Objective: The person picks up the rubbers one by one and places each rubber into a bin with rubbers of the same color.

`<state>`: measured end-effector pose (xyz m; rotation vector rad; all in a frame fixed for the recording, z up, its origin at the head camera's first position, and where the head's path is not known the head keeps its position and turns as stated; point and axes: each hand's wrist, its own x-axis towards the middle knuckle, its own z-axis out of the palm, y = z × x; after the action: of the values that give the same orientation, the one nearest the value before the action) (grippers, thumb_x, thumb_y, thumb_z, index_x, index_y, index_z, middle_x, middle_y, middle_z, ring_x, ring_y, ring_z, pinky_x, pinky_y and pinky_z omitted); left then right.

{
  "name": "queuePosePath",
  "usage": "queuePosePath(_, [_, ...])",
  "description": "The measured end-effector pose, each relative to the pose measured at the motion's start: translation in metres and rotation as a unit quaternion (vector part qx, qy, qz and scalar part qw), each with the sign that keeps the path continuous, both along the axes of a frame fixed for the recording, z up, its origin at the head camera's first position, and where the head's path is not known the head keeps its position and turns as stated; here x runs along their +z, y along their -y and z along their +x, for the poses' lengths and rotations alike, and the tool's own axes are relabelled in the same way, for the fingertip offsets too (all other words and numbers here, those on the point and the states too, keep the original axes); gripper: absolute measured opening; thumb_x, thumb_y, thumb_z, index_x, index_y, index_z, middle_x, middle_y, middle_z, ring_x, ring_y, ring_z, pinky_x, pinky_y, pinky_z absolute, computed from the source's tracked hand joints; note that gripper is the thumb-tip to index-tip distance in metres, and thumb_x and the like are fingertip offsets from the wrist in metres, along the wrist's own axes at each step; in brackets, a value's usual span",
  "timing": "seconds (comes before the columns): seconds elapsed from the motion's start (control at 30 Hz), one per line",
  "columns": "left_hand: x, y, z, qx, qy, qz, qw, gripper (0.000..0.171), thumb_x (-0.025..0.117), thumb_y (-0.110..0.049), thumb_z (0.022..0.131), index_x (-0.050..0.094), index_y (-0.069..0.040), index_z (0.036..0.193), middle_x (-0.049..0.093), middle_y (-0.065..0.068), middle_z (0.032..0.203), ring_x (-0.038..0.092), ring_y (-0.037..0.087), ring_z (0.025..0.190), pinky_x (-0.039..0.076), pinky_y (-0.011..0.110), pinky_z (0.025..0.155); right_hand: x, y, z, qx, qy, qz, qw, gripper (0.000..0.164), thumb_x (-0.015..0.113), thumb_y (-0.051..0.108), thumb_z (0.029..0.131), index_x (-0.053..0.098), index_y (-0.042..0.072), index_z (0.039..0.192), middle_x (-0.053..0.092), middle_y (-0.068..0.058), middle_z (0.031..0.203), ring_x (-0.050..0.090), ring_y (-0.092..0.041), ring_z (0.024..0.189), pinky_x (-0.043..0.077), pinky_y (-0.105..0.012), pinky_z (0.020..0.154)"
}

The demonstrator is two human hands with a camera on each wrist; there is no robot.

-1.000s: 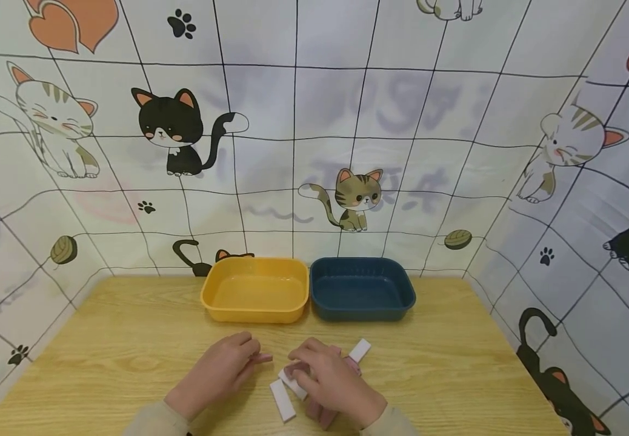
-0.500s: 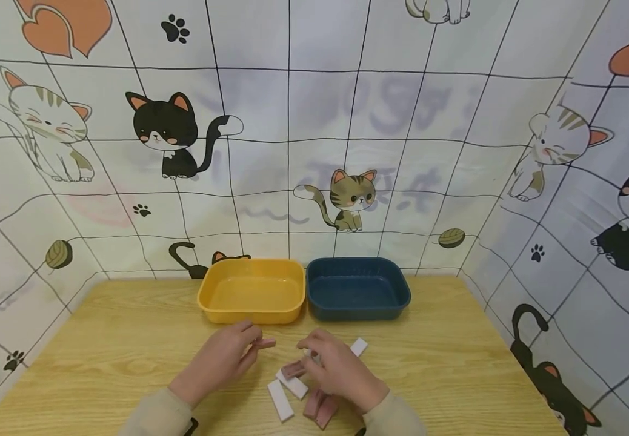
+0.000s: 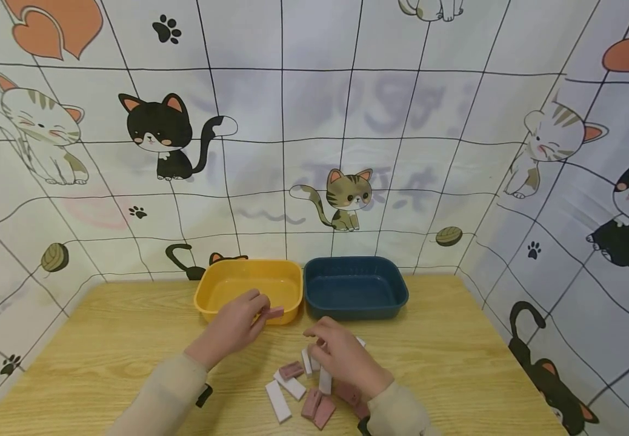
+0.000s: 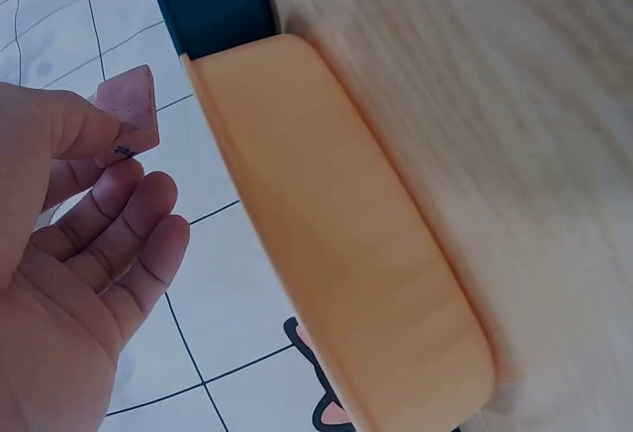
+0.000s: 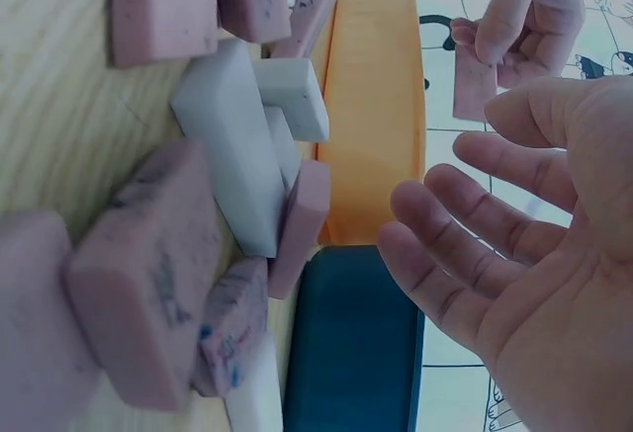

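Note:
My left hand [image 3: 235,327] pinches a small pink block [image 3: 275,312] between thumb and fingers, over the front edge of the yellow bin [image 3: 211,307]. In the left wrist view the pink block shows a dark mark near the thumb. My right hand [image 3: 344,360] hovers over the loose blocks, its fingers relaxed and slightly bent. The right wrist view shows nothing in that palm. Under and beside it lie several white blocks [image 3: 278,402] and several pink blocks [image 3: 311,404], some leaning or stacked on others. Part of the pile is hidden beneath the right hand.
A dark blue bin [image 3: 356,312] stands against the right side of the yellow one at the back of the wooden table [image 3: 129,339]. Behind and at both sides hangs a cat-patterned sheet [image 3: 260,163].
My left hand has moved forward from the pile to the yellow bin, carrying the pink block. The right hand has shifted a little forward, uncovering more white and pink blocks.

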<state>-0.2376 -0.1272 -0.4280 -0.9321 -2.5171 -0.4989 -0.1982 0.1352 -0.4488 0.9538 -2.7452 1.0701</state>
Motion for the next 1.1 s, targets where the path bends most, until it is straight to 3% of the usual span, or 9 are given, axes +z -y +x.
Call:
queuePosePath(0.27, [0.007,-0.004,-0.02,0.041,0.096,0.012,0.9945,0.016,0.071,-0.015,0.098,0.061,-0.013,0.087,0.048,-0.004,0.077,0.043,0.011,0.066,0.042,0.025,0.061,0.001,0.003,-0.011,0.004,-0.026,0.004,1.0,0.025,0.058,0.004,0.099,0.071,0.003,0.121,0.064,-0.009,0.108,0.065,-0.016,0.088,0.056,-0.027,0.075])
queuePosePath(0.53, [0.005,-0.018,-0.039,0.078,0.162,0.001,0.9837,0.017,0.069,-0.021,0.101,0.064,-0.012,0.087,0.052,-0.002,0.079,0.045,0.014,0.07,0.043,0.029,0.066,0.003,0.003,-0.019,-0.002,-0.013,0.013,1.0,0.025,0.06,0.007,0.1,0.071,0.002,0.122,0.063,-0.007,0.109,0.066,-0.019,0.089,0.056,-0.029,0.076])
queuePosePath(0.7, [0.002,-0.022,-0.047,0.099,0.21,0.001,0.9725,0.022,0.069,-0.026,0.1,0.065,-0.012,0.083,0.056,-0.001,0.077,0.049,0.016,0.07,0.046,0.031,0.066,-0.001,0.004,-0.022,0.0,-0.006,0.021,1.0,0.026,0.059,0.008,0.101,0.07,0.0,0.123,0.063,-0.008,0.111,0.067,-0.018,0.09,0.056,-0.028,0.076])
queuePosePath(0.93, [-0.007,-0.024,-0.061,0.097,0.299,0.031,0.9488,0.018,0.071,-0.02,0.098,0.071,-0.011,0.083,0.066,-0.001,0.079,0.056,0.015,0.068,0.049,0.03,0.064,-0.003,0.004,-0.027,0.002,-0.007,0.027,1.0,0.026,0.057,0.006,0.1,0.07,-0.001,0.122,0.063,-0.01,0.111,0.066,-0.018,0.089,0.056,-0.03,0.076])
queuePosePath(1.1, [-0.011,-0.025,-0.07,0.1,0.306,0.028,0.9463,0.013,0.068,-0.009,0.097,0.075,-0.007,0.087,0.069,0.0,0.08,0.057,0.015,0.073,0.051,0.032,0.069,-0.004,0.004,-0.029,-0.003,0.001,0.041,0.999,0.028,0.057,0.007,0.1,0.07,0.001,0.124,0.063,-0.007,0.112,0.064,-0.014,0.089,0.056,-0.029,0.077])
